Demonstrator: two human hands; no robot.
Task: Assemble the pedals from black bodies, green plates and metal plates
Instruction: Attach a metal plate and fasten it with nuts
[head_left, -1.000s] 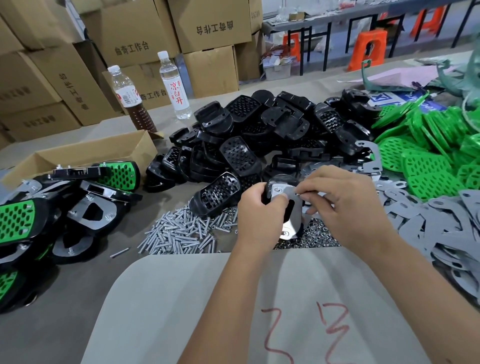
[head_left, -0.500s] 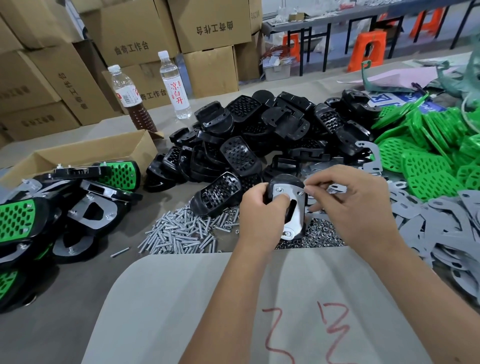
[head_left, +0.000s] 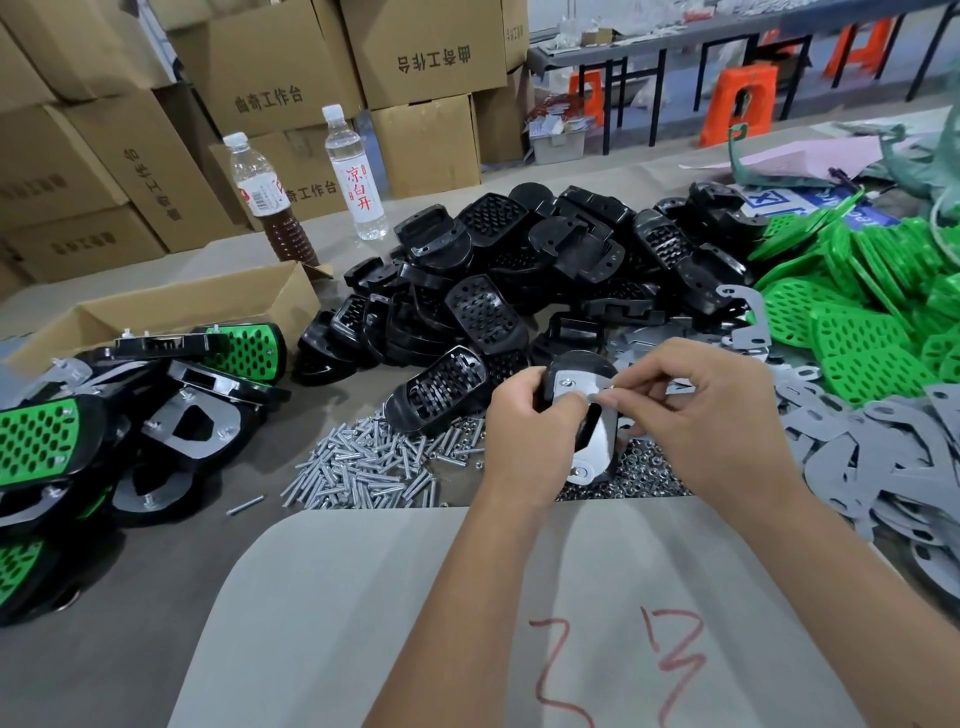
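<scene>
L hand is gripping a black pedal body from its left side, thumb curled over onto the metal plate that's sitting on the body's upturned face. R hand is pinching at the plate's upper right edge w/ thumb + index tip; something small and shiny is showing at the fingertips, too small to ID. Both hands are holding the part above the table, over a patch of small nuts.

2 fasteners are showing on the plate: 1 near the top corner by the L thumb, 1 at the bottom tip nearest the camera.

Relative to the hands:
- Just left of and below L hand: loose pile of silver bolts, 1 stray bolt lying further left.
- Touching distance behind L hand: pile of black bodies, the nearest one lying grid-side up just beside the L knuckles.
- Right of and below R hand: grey metal plates spread flat, overlapping.
- Beyond R hand, far right: heap of green plates.
- Far left of L hand: assembled pedals stacking up, some green-side up, some plate-side up, beside an open cardboard box.
- Well behind: 2 bottles, 1 w/ brown liquid, 1 clear.
- Under both forearms: grey sheet w/ red scrawl.
</scene>
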